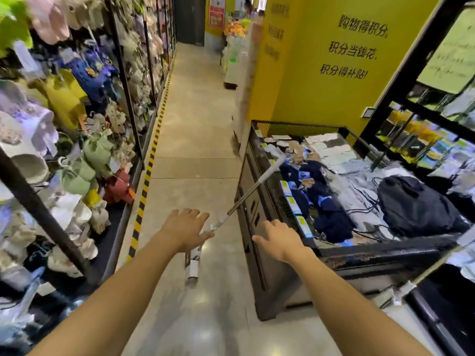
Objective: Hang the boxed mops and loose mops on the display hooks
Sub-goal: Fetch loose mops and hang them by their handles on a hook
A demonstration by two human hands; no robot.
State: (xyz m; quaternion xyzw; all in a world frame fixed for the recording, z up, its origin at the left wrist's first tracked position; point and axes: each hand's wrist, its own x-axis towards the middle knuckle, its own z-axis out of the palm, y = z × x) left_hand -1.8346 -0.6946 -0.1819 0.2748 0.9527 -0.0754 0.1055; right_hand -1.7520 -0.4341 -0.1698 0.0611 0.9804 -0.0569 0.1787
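A loose mop leans in the aisle. Its thin metal pole [246, 194] slants from the floor up to a white grip resting on the rim of a black mesh bin [295, 124]. The mop's white labelled lower part [192, 265] stands on the concrete floor. My left hand [183, 228] hovers over the pole's lower end with fingers spread, the thumb beside the pole, no clear grip. Just right of the pole, my right hand [279, 240] is spread in front of the bin and holds nothing. A second pole with a white joint [407, 289] slants at the lower right.
Hanging hats and bags [64, 155] fill the black racks on the left, behind a yellow-black floor stripe [144, 196]. The bin holds dark clothes, packets and a black backpack [416, 204]. A yellow wall [334, 73] rises behind it. The aisle runs straight ahead.
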